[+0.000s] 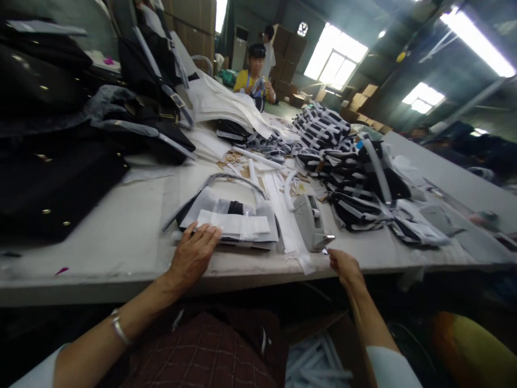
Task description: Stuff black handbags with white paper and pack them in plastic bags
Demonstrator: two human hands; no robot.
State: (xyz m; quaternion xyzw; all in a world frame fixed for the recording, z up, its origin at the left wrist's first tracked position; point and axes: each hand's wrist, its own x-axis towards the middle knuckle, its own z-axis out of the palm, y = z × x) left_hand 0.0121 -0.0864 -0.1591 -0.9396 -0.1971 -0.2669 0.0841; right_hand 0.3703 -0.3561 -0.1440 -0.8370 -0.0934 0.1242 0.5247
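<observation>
A dark handbag point(254, 247) lies near the table's front edge, mostly covered by white sheet wrapping, with a folded white strip point(208, 218) across it. Clear tape point(248, 229) crosses that strip. My left hand point(196, 250) rests on the bag's near left corner, fingers stretched over the white strip. To the bag's right stands a grey tape dispenser point(309, 221). At its front end, my right hand point(345, 267) has thumb and finger pinched on a small shiny piece that looks like clear tape. The bag's handle point(230, 177) arches behind it.
Black bags point(52, 183) are stacked at the left. A heap of wrapped black pieces point(355, 188) lies at the right, with white sheets point(226, 102) and paper scraps point(238, 164) behind. Below the table, a box holds white rolls point(315, 361). A co-worker point(254, 81) is across the table.
</observation>
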